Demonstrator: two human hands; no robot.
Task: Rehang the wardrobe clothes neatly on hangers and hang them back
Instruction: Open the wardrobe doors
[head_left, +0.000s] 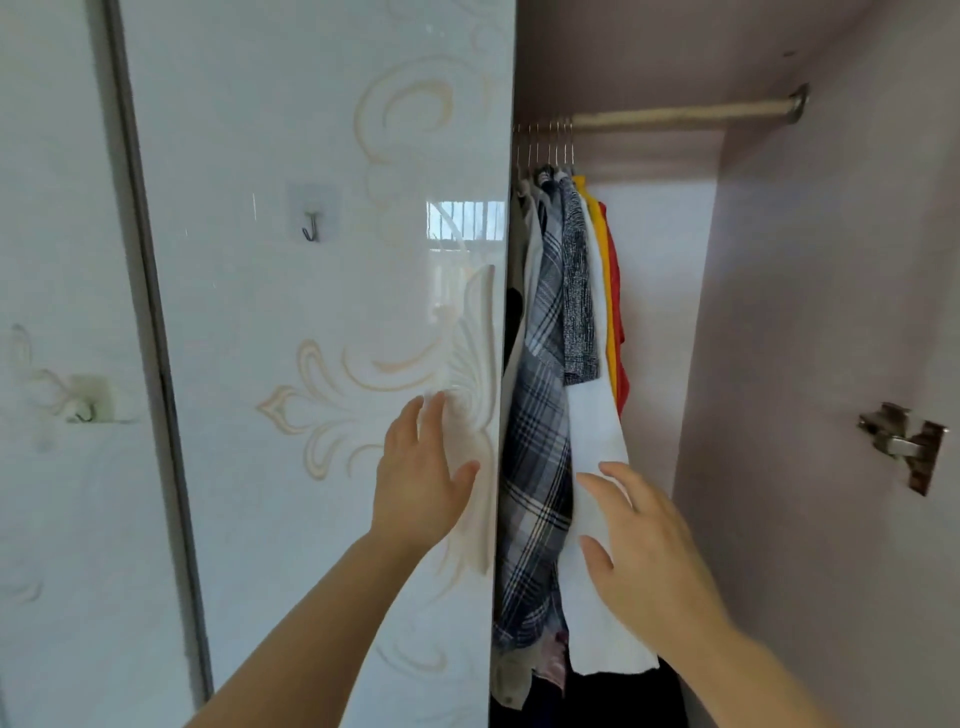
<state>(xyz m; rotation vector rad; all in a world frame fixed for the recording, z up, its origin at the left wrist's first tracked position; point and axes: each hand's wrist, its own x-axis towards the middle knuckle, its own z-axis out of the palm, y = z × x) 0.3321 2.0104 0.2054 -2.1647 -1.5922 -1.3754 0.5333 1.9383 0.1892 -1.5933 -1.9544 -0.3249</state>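
Behind the wardrobe door (311, 312), the clothes (550, 312) were hung bunched together, some hidden. A white garment (597, 447) was touched by the spread right hand (644, 540), the door by the flat left hand (421, 478); nothing was gripped. The door would best be pushed clear first; the hangers (546, 150) were barely made out.

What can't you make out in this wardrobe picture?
Head view throughout:
Clothes left of the plaid shirt are hidden behind the wardrobe door.
Hanger shoulders: only the wire hooks on the rod show; the clothes cover the rest.
Wardrobe bottom: dark and cut off by the lower edge.
On the left hand, the fingertips blur against the door, so contact is unclear.
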